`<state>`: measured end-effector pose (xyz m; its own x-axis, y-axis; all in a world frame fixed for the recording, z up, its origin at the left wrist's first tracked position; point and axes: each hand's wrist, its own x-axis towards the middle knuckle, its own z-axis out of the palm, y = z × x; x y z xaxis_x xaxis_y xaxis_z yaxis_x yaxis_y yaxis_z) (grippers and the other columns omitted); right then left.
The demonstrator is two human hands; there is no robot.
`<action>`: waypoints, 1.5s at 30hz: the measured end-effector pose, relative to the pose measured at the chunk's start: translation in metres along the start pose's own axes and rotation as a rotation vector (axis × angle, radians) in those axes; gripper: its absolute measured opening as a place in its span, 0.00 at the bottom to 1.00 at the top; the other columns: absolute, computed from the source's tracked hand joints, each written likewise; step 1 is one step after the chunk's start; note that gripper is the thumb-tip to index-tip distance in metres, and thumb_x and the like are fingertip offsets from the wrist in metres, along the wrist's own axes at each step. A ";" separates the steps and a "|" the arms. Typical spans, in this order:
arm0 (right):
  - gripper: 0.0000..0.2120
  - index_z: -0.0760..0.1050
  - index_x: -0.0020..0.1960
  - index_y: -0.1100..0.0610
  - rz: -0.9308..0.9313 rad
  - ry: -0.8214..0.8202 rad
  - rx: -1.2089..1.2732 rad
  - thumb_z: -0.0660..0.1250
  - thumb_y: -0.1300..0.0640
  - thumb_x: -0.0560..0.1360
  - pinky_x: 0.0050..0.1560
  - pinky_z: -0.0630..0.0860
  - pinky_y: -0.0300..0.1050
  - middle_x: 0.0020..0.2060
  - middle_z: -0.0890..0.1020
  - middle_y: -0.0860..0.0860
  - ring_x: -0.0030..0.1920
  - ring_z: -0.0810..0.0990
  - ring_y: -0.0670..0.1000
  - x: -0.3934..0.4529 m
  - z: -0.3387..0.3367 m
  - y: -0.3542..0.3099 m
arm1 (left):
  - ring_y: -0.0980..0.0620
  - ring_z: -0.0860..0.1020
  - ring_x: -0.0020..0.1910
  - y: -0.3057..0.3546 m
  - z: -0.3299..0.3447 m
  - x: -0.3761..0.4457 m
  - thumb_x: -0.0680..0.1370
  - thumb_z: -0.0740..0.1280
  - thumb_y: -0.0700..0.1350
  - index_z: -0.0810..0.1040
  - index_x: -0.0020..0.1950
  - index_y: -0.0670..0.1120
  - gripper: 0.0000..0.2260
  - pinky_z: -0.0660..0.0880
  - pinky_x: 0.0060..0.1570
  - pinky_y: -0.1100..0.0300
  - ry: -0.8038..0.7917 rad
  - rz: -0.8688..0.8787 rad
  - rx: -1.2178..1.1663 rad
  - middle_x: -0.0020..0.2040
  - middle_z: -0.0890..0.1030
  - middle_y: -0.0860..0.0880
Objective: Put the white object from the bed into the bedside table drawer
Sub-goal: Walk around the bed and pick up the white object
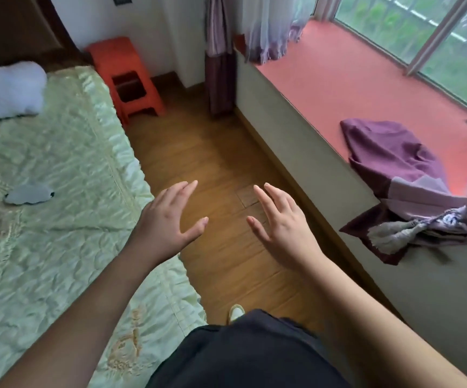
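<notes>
A small flat white object [28, 194] with dark tips lies on the pale green quilted bed [58, 152], left of my hands. My left hand [168, 219] hovers over the bed's right edge, fingers spread, holding nothing. My right hand [281, 228] is held out above the wooden floor, also spread and holding nothing. Both hands are well apart from the white object. No bedside table or drawer shows in this view.
A white pillow [5, 91] rests at the bed's head. An orange plastic stool [127, 77] stands beside the bed at the wall. A strip of wooden floor [215, 152] runs between the bed and a red window ledge [352, 79] with purple curtain cloth [394, 163] on it.
</notes>
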<state>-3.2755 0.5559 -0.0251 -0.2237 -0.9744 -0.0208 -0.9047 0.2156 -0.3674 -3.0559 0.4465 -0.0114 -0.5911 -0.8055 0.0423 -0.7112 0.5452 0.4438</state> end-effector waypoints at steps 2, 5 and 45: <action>0.33 0.53 0.78 0.47 -0.051 -0.009 0.013 0.44 0.33 0.77 0.74 0.57 0.52 0.77 0.61 0.51 0.76 0.58 0.53 0.034 -0.001 -0.005 | 0.51 0.64 0.72 -0.006 -0.008 0.021 0.74 0.56 0.64 0.60 0.76 0.52 0.34 0.64 0.67 0.51 0.039 -0.033 -0.004 0.74 0.65 0.50; 0.33 0.54 0.78 0.48 -0.153 -0.049 0.025 0.46 0.33 0.78 0.75 0.59 0.55 0.77 0.62 0.52 0.76 0.59 0.53 0.088 0.001 -0.017 | 0.51 0.64 0.72 -0.020 -0.019 0.050 0.73 0.57 0.64 0.60 0.77 0.51 0.34 0.64 0.68 0.52 0.100 -0.103 -0.023 0.74 0.65 0.49; 0.31 0.59 0.77 0.54 -1.214 -0.664 0.092 0.58 0.41 0.79 0.72 0.63 0.52 0.74 0.66 0.55 0.74 0.63 0.55 0.581 0.243 -0.463 | 0.50 0.65 0.72 -0.426 -0.181 0.115 0.76 0.59 0.59 0.63 0.75 0.49 0.30 0.67 0.67 0.46 0.657 -1.188 -0.023 0.73 0.68 0.47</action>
<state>-2.8979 -0.1251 -0.0928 0.9138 -0.3999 -0.0713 -0.3739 -0.7594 -0.5325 -2.7520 0.0797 -0.0333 0.6630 -0.7476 0.0400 -0.6504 -0.5487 0.5252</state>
